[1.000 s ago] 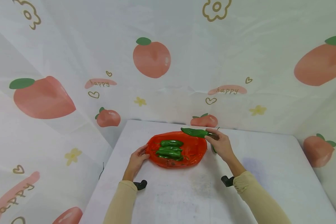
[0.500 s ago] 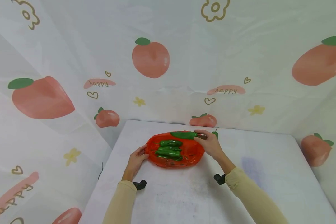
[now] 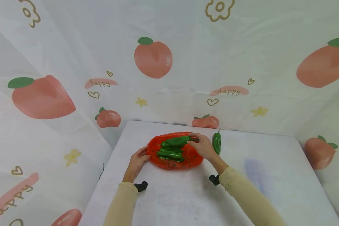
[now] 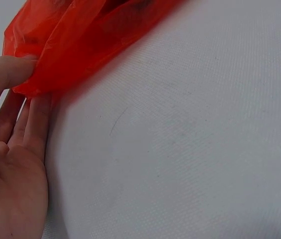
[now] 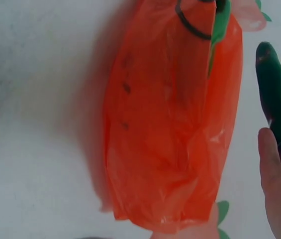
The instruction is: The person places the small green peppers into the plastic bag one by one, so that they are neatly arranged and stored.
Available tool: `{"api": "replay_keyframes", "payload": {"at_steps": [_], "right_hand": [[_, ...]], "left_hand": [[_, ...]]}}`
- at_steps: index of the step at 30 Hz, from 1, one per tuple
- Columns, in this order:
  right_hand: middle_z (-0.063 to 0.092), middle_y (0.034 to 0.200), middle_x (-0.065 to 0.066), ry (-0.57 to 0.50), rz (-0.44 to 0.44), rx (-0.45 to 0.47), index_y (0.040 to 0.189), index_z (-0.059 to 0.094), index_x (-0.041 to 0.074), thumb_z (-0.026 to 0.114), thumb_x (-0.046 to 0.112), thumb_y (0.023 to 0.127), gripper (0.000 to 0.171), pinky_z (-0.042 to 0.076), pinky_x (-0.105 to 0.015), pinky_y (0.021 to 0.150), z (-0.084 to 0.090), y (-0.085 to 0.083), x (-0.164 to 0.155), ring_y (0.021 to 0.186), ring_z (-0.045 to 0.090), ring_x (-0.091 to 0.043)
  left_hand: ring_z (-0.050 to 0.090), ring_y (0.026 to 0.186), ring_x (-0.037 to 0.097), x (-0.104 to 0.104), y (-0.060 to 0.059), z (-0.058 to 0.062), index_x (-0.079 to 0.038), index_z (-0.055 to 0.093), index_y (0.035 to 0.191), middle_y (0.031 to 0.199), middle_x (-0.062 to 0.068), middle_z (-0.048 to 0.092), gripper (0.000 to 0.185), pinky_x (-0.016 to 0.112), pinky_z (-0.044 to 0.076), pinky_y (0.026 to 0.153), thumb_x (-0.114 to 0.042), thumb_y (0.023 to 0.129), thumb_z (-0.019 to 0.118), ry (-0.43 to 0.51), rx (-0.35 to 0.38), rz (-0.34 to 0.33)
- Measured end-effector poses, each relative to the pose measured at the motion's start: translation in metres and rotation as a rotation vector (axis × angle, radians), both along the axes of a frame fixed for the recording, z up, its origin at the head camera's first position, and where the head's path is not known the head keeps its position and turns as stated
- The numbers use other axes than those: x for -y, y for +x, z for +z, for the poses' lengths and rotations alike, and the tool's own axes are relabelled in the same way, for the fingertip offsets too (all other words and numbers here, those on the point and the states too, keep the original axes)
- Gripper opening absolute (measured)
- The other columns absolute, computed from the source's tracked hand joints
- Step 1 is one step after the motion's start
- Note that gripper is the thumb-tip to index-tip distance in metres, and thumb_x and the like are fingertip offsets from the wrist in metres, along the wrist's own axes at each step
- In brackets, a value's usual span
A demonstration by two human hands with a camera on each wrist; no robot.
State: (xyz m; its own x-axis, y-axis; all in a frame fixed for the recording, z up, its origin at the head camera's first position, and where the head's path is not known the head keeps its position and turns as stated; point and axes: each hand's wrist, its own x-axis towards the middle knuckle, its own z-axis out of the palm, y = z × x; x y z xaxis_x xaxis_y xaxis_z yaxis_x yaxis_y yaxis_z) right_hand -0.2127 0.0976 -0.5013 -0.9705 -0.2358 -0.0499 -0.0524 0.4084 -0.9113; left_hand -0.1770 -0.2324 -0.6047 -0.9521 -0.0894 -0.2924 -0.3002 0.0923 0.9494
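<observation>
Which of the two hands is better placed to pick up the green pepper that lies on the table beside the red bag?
Probably the right hand. The loose pepper lies just beside it, while the left hand holds the far edge of the red plastic bag.

Five green peppers [image 3: 173, 150] (one lying outside) and one red bag [image 3: 192, 157].
</observation>
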Motion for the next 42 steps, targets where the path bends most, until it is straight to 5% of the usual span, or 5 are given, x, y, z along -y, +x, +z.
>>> {"api": "replay_keyframes", "payload": {"at_steps": [6, 30, 42], "right_hand": [[0.066, 0.120, -0.006, 0.048, -0.008, -0.061, 0.126, 0.061, 0.014, 0.068, 0.022, 0.088, 0.039, 0.054, -0.040, 0.094, -0.009, -0.003, 0.011, 0.109, 0.063, -0.022], [0.067, 0.120, -0.006, 0.113, 0.041, -0.051, 0.124, 0.062, 0.011, 0.067, 0.018, 0.089, 0.037, 0.058, -0.038, 0.085, -0.027, -0.002, 0.049, 0.101, 0.064, -0.020], [0.066, 0.119, -0.007, 0.152, 0.050, 0.046, 0.122, 0.063, 0.012, 0.066, 0.019, 0.089, 0.034, 0.058, -0.038, 0.087, -0.031, -0.006, 0.050, 0.099, 0.061, -0.020]], "left_hand": [[0.046, 0.135, 0.019, 0.000, -0.001, 0.001, -0.026, 0.054, 0.134, 0.142, 0.001, 0.051, 0.051, 0.033, 0.043, 0.108, -0.011, 0.087, 0.067, 0.002, -0.005, -0.003], [0.045, 0.135, 0.019, 0.001, 0.002, -0.002, -0.026, 0.054, 0.134, 0.142, 0.003, 0.052, 0.051, 0.029, 0.046, 0.105, -0.010, 0.087, 0.067, 0.021, 0.001, 0.003], [0.045, 0.135, 0.019, 0.002, 0.000, 0.000, -0.025, 0.054, 0.134, 0.143, 0.003, 0.051, 0.051, 0.031, 0.045, 0.106, -0.009, 0.087, 0.066, 0.018, -0.006, -0.004]]}}
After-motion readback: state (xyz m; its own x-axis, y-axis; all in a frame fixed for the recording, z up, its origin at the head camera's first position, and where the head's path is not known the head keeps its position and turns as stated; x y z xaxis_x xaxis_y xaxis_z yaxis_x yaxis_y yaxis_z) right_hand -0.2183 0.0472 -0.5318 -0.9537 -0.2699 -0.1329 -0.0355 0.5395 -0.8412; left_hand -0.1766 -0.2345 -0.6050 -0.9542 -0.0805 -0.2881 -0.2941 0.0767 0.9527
